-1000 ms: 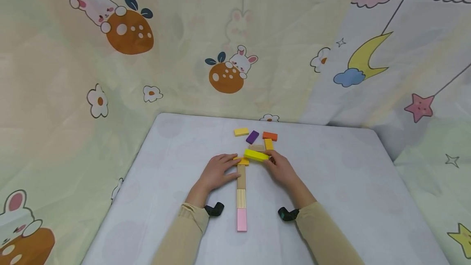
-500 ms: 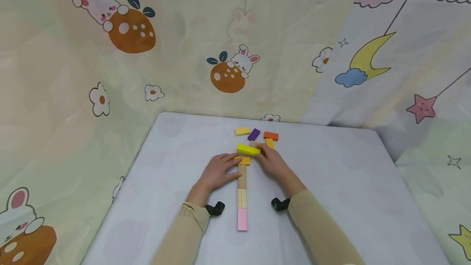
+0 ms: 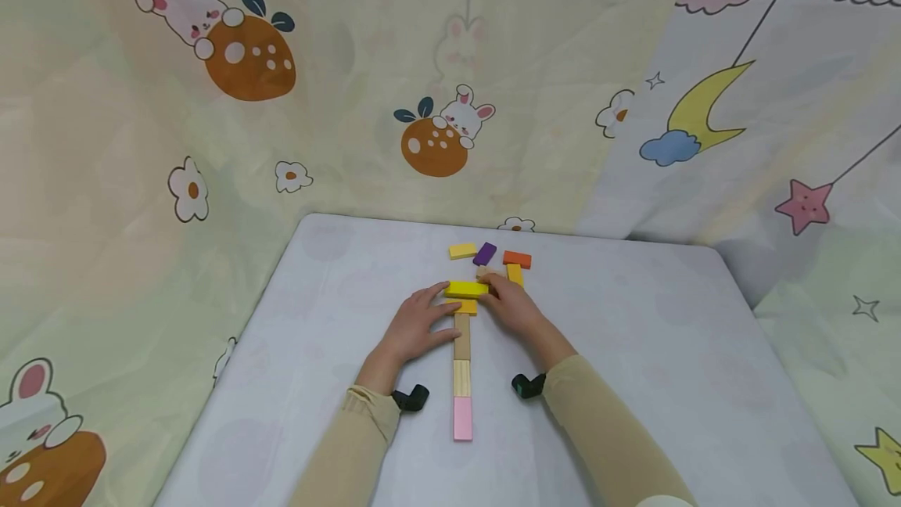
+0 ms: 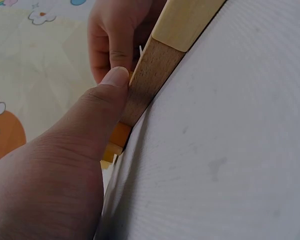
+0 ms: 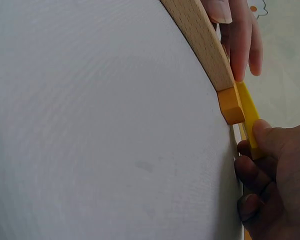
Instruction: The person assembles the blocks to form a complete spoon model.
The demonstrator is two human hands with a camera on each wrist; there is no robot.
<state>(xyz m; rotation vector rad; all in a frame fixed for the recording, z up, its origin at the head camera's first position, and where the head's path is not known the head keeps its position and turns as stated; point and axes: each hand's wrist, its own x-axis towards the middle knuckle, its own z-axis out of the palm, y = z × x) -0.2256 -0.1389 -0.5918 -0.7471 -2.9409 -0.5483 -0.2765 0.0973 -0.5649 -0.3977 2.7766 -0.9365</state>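
Observation:
A bright yellow block [image 3: 466, 289] lies crosswise just beyond an orange block [image 3: 461, 307]. My right hand [image 3: 517, 303] pinches the yellow block's right end; the right wrist view shows the thumb [image 5: 270, 140] against it. My left hand [image 3: 418, 325] reaches in from the other side with fingers extended, one fingertip at the yellow block's left end and another over the orange block. Its thumb [image 4: 97, 107] touches the side of the brown wooden block [image 4: 152, 75]. A pale wooden block [image 3: 461, 378] and a pink block [image 3: 462, 418] continue the row toward me.
Behind the hands lie a light yellow block [image 3: 462, 251], a purple block [image 3: 485, 254], a red-orange block [image 3: 517, 259] and an amber block [image 3: 515, 275]. A wooden block [image 3: 486, 271] is partly hidden by the right fingers. Printed cloth [image 3: 352, 100] hangs behind the white table [image 3: 633, 319].
My right hand has carried the yellow block leftward, from right of the row to just beyond the orange block, and it now lies straighter crosswise. The left index finger has extended to its end.

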